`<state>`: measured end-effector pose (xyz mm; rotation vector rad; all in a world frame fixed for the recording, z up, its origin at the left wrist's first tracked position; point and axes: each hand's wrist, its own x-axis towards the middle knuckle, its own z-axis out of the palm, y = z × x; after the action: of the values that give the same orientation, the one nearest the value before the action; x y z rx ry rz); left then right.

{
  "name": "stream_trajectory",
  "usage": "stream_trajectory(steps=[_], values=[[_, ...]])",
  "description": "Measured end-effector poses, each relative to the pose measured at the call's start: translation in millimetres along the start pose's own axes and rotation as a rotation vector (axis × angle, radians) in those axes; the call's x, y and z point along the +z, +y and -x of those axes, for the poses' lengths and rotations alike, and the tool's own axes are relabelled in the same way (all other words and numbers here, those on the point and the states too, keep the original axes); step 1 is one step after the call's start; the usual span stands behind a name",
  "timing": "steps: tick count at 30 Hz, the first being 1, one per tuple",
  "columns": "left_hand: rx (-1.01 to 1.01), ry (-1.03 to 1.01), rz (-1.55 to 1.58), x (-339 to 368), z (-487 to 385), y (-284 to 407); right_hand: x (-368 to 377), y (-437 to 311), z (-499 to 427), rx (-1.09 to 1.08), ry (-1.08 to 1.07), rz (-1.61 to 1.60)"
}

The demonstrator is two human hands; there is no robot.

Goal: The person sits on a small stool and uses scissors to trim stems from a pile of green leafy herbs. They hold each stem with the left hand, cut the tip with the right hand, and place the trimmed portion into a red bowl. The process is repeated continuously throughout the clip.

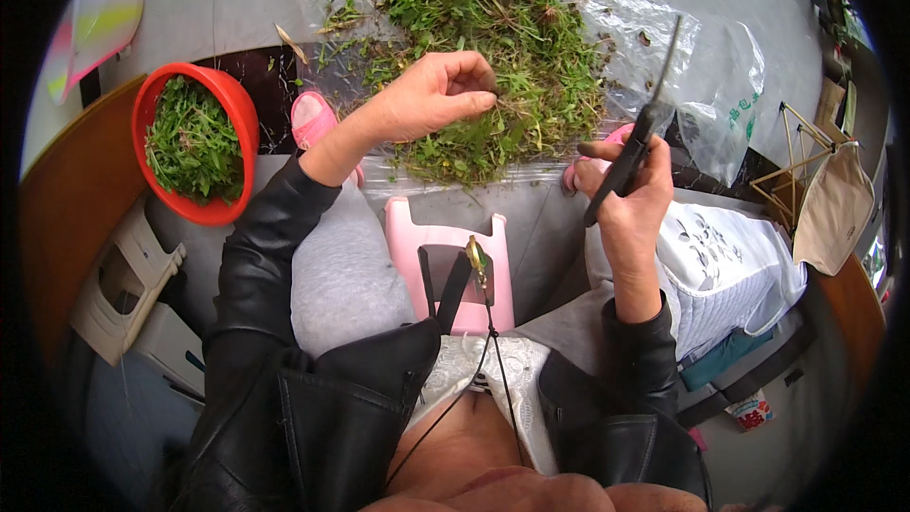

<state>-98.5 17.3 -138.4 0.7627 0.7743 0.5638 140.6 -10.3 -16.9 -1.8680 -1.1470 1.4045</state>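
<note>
My right hand [636, 192] grips the black handle of a narrow-bladed knife [643, 131], its blade pointing up and away from me. Over the near side of a heap of leafy green plants [498, 21] is my left hand [437, 96], thumb and fingers curled. Whether it pinches a thin stem against the plants behind it, I cannot tell. Roots and brownish, dry bits are mixed into the heap, which lies on a clear plastic sheet [661, 35]. To my left, a red plastic basin [252, 114] holds leafy greens [193, 139].
A pink plastic stool [490, 249] stands between my legs. On the right are a white embroidered cloth [718, 256] and a folding frame with beige fabric [835, 206]. At left are a beige plastic stool [131, 284] and a wooden panel [64, 178].
</note>
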Motion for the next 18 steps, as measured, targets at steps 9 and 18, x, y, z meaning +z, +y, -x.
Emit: stream_trajectory(steps=[9,18], values=[[0.012,-0.024,-0.182,52.9,6.9,51.4,0.4,-5.8,13.6,-0.121,0.031,0.057],[-0.030,-0.157,-0.876,78.1,33.6,112.0,-25.1,-4.0,4.6,-0.525,0.279,0.327]])
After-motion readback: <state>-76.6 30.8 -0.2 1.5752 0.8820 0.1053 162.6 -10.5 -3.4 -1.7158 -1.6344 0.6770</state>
